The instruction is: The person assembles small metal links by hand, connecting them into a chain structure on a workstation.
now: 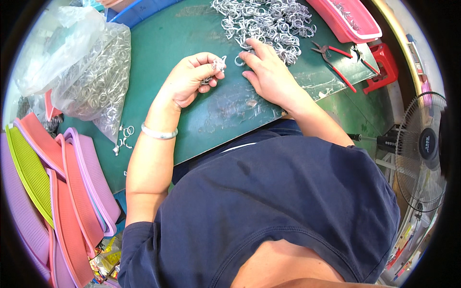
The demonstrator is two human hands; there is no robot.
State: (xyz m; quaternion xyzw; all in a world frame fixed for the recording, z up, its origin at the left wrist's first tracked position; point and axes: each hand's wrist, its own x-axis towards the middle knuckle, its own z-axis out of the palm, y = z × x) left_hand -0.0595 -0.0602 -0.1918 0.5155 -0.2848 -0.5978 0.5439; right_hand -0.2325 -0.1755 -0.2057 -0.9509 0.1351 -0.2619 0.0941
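My left hand [196, 78] is closed around a few small grey metal rings [220, 63], which stick out between thumb and fingertips; others show lower down by the curled fingers. To its right, my right hand [269, 72] lies palm down over the green table with its fingers apart. Its fingertips are at the near edge of a heap of grey rings [269, 21]. One loose ring [238, 61] lies right by the index and middle fingertips; whether they touch it I cannot tell.
Red-handled cutting pliers [328, 56] lie right of the heap, below a pink basket [345, 21]. A clear bag of rings [98, 72] stands at left, with loose rings [126, 137] beside it. Stacked plastic baskets [72, 192] sit lower left; a fan [422, 149] stands at right.
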